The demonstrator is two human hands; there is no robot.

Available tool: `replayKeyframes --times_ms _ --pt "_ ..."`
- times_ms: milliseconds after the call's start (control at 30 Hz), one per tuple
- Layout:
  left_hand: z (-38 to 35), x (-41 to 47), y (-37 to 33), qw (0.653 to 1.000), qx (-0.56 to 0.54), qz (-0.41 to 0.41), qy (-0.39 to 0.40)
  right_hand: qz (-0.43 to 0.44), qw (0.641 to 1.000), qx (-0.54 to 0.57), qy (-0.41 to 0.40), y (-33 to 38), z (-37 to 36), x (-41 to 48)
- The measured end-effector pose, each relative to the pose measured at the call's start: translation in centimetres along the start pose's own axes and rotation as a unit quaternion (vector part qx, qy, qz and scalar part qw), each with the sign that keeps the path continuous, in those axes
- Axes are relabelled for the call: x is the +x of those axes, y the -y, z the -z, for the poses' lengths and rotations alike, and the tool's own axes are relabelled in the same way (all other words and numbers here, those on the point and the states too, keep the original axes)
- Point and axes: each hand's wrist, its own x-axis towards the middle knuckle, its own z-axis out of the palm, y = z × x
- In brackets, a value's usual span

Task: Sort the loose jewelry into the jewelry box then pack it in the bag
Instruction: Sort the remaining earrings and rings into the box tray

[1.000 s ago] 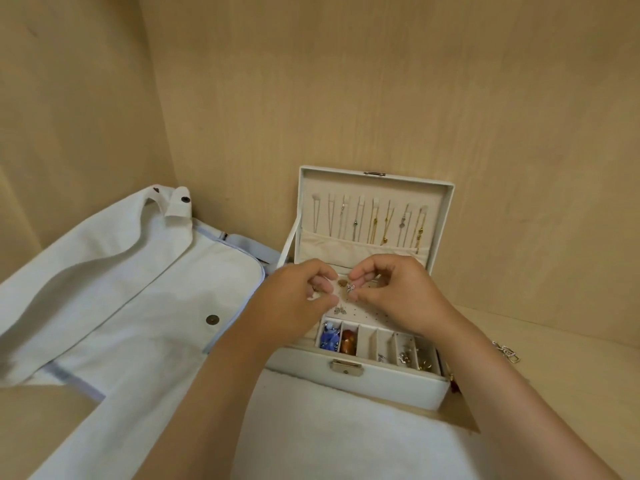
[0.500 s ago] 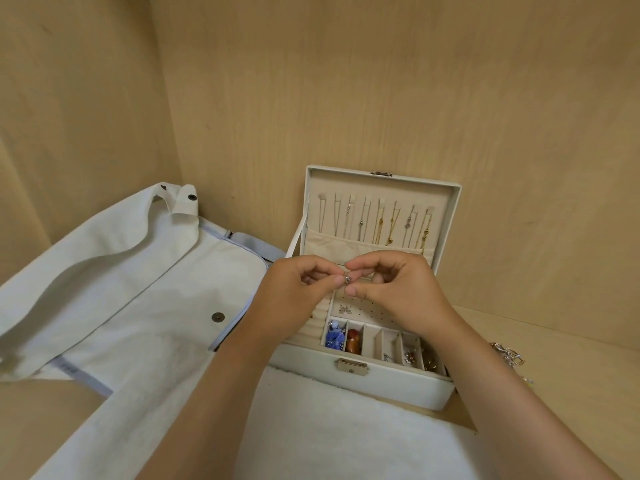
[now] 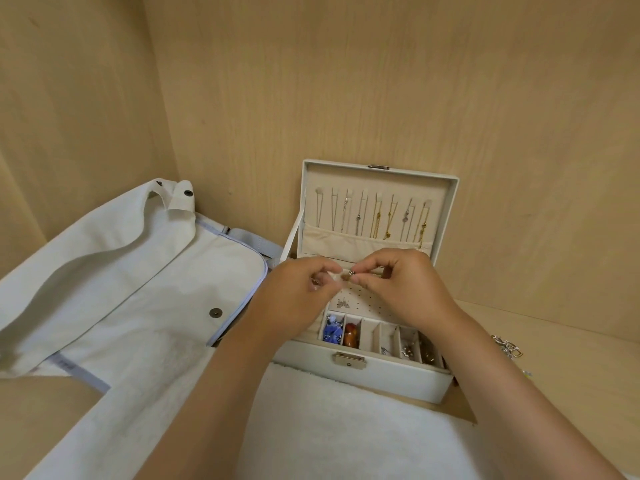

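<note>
The white jewelry box (image 3: 391, 377) stands open against the back wall, several necklaces hanging inside its lid (image 3: 377, 216). Its front row of compartments holds blue beads (image 3: 333, 332), an amber piece (image 3: 350, 336) and small metal pieces. Above the perforated earring panel, my left hand (image 3: 298, 296) and my right hand (image 3: 401, 289) meet fingertip to fingertip. Both pinch a small silver earring (image 3: 351, 274) between them. The pale fabric bag (image 3: 114, 299) lies flat to the left of the box, flap open.
A silver chain (image 3: 507, 346) lies loose on the wooden shelf right of the box, partly behind my right forearm. A white fluffy cloth (image 3: 346, 431) covers the shelf in front of the box. Wooden walls close in behind and on the left.
Both hands have risen a little from just above the earring panel, still pinching the small earring between them. The box and bag have not moved.
</note>
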Motion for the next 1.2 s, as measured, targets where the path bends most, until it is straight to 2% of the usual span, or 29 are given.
replayKeyframes --times_ms 167,267,367,500,733,833,933,1000,1100,1200 --pt "-0.3 0.3 0.3 0.990 0.132 -0.041 0.037 -0.025 0.994 -0.105 0.032 0.1 -0.3 -0.2" --pt "-0.4 0.3 0.4 0.989 0.132 -0.050 0.036 -0.026 0.993 -0.109 0.041 0.3 -0.5 -0.3" --pt "0.3 0.3 0.6 0.995 0.092 -0.033 -0.006 -0.009 0.991 -0.121 0.058 0.6 -0.9 -0.4" --pt "1.6 0.2 0.4 0.996 -0.037 0.026 -0.071 0.023 0.983 -0.170 0.070 1.2 -1.0 -0.6" --pt "1.4 0.0 -0.6 0.983 -0.166 0.056 -0.051 0.057 0.972 -0.221 0.050 1.6 -1.5 -0.8" --pt "1.4 -0.1 -1.0 0.976 -0.200 0.079 -0.043 0.067 0.968 -0.231 0.072 1.6 -1.6 -0.7" --pt "1.7 0.0 -1.2 0.962 -0.251 0.106 -0.023 0.051 0.975 -0.184 0.113 1.4 -1.2 -0.5" --pt "1.9 0.1 -1.2 0.946 -0.301 0.117 0.005 0.034 0.985 -0.132 0.110 1.2 -1.0 -0.3" --pt "1.9 0.1 -1.1 0.926 -0.354 0.122 0.051 0.018 0.998 0.034 0.055 1.8 -0.5 -0.1" --pt "1.8 0.2 -1.0 0.923 -0.360 0.120 0.063 0.019 0.984 0.172 0.039 3.4 0.4 -0.1"
